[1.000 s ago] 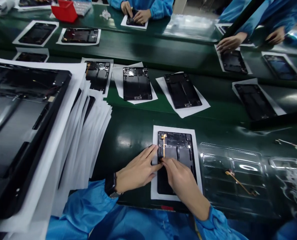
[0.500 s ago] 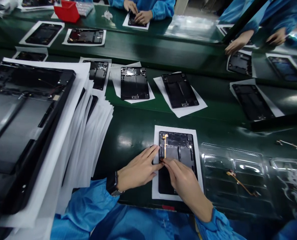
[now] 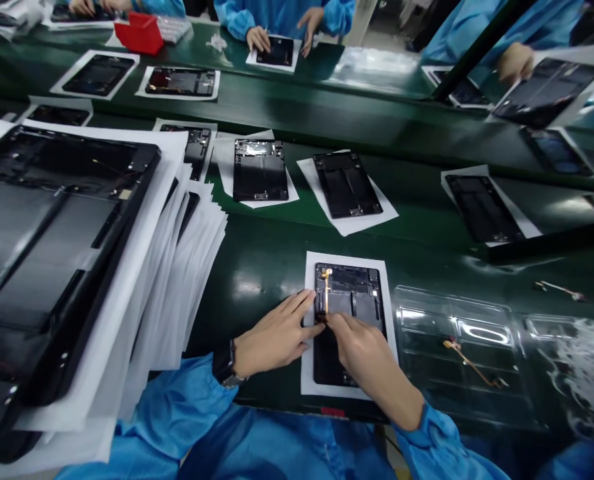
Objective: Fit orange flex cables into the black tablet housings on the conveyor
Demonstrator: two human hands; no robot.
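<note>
A black tablet frame [image 3: 357,293] lies on a white sheet [image 3: 393,313] on the green bench in front of me. A thin orange flex cable [image 3: 326,293] runs down its left side. My left hand [image 3: 271,337] lies flat, fingers stretched out, touching the frame's left edge. My right hand [image 3: 361,353] rests on the frame with its fingers drawn together, fingertips pressing at the lower end of the flex cable. Whether the fingers grip the cable cannot be made out.
A tall stack of tablet frames [image 3: 51,233] interleaved with white sheets stands at my left. A clear plastic tray [image 3: 457,333] with a loose flex cable [image 3: 469,363] lies at the right. More frames [image 3: 347,183] lie on the belt; other workers' hands [image 3: 259,37] are opposite.
My hands have stayed on the frame, almost unmoved. The view has shifted slightly. A worker at the far right has lifted a frame; the worker opposite has spread both hands to the frame's sides.
</note>
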